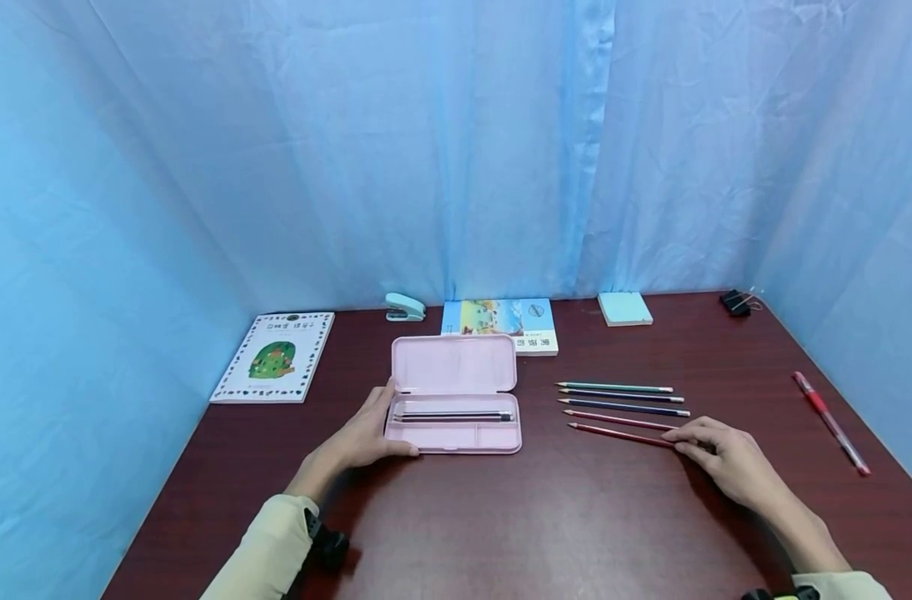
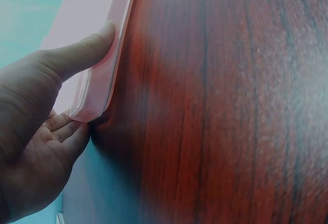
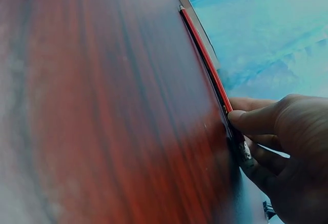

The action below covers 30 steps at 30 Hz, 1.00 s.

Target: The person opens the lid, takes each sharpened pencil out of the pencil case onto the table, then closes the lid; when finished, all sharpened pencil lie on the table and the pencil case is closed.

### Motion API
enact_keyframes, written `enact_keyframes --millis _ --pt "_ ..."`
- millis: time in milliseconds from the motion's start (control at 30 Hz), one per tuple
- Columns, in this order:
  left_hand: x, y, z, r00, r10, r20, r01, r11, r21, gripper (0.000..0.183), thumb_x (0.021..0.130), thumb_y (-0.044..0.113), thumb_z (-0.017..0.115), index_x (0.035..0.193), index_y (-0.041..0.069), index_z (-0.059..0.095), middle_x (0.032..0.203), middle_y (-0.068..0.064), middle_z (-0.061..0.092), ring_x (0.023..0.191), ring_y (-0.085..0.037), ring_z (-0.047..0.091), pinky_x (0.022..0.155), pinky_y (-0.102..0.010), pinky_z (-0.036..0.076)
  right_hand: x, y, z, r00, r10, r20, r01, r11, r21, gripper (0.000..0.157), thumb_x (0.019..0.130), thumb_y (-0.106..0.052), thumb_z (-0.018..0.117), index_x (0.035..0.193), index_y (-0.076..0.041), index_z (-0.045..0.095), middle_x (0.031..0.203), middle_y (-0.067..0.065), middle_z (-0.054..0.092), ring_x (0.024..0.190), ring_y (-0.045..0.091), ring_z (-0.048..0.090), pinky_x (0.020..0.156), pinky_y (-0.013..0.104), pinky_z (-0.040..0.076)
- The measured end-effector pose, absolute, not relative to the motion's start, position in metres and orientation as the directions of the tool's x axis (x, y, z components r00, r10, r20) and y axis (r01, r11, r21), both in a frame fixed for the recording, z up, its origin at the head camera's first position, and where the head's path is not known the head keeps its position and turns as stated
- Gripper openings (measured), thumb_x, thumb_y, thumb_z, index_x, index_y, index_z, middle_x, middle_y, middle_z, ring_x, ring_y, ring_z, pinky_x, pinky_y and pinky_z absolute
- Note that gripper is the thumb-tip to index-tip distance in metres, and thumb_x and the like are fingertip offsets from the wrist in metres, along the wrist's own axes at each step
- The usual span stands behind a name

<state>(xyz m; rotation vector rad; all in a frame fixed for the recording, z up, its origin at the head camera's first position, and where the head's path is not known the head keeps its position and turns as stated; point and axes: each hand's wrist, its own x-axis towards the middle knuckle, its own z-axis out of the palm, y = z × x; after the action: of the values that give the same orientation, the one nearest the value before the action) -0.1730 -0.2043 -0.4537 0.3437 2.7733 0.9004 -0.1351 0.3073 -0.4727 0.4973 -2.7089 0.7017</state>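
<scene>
Pinching the nearest red pencil (image 1: 621, 435) close to its blunt end, thumb against fingers, my right hand (image 1: 719, 454) sits low, forearm slanting back to the right. Pencil tip points left of the grip; four more pencils (image 1: 624, 407) lie just beyond. Well left, my left hand (image 1: 362, 433) clasps the open pencil case (image 1: 441, 440) by its left end, thumb at the front edge.

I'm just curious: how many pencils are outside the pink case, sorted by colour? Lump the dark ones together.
Green pencil: 1
Dark pencils: 2
Red pencils: 2, the nearer one pinched by the right hand
Total: 5
</scene>
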Motion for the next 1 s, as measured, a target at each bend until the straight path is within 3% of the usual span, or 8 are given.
enact_keyframes --millis 467,733,1000 --pt "-0.171 -0.204 -0.456 -0.952 0.282 -0.118 0.159 0.786 0.598 0.121 0.063 0.052 0.079 0.149 0.012 0.004 0.145 -0.008 0.024 0.126 -0.020 0.032 0.103 -0.041 0.030 -0.139 0.292 -0.461 -0.889 -0.261 0.377 -0.408 0.826 -0.389 0.028 0.076 0.000 0.071 0.092 -0.023 0.071 0.090 -0.009 0.060 0.077 0.005 0.052 0.065 0.023 0.040" --pt "-0.171 -0.205 -0.455 -0.951 0.287 -0.112 0.165 0.782 0.601 0.120 0.064 0.051 0.079 0.149 0.011 0.005 0.144 -0.009 0.024 0.126 -0.021 0.032 0.103 -0.041 0.031 -0.164 0.228 -0.440 -0.835 -0.384 0.394 -0.537 0.724 -0.433 0.025 0.078 -0.002 0.069 0.100 -0.016 0.069 0.095 -0.006 0.062 0.087 0.014 0.058 0.073 0.040 0.045" --pt "-0.173 -0.204 -0.454 -0.953 0.284 -0.103 0.167 0.780 0.603 0.119 0.064 0.048 0.080 0.149 0.011 0.005 0.142 -0.009 0.027 0.123 -0.021 0.034 0.102 -0.041 0.032 -0.187 0.147 -0.431 -0.803 -0.485 0.345 -0.591 0.579 -0.561 0.026 0.081 -0.006 0.068 0.106 -0.010 0.067 0.100 0.000 0.061 0.090 0.016 0.058 0.078 0.038 0.048"
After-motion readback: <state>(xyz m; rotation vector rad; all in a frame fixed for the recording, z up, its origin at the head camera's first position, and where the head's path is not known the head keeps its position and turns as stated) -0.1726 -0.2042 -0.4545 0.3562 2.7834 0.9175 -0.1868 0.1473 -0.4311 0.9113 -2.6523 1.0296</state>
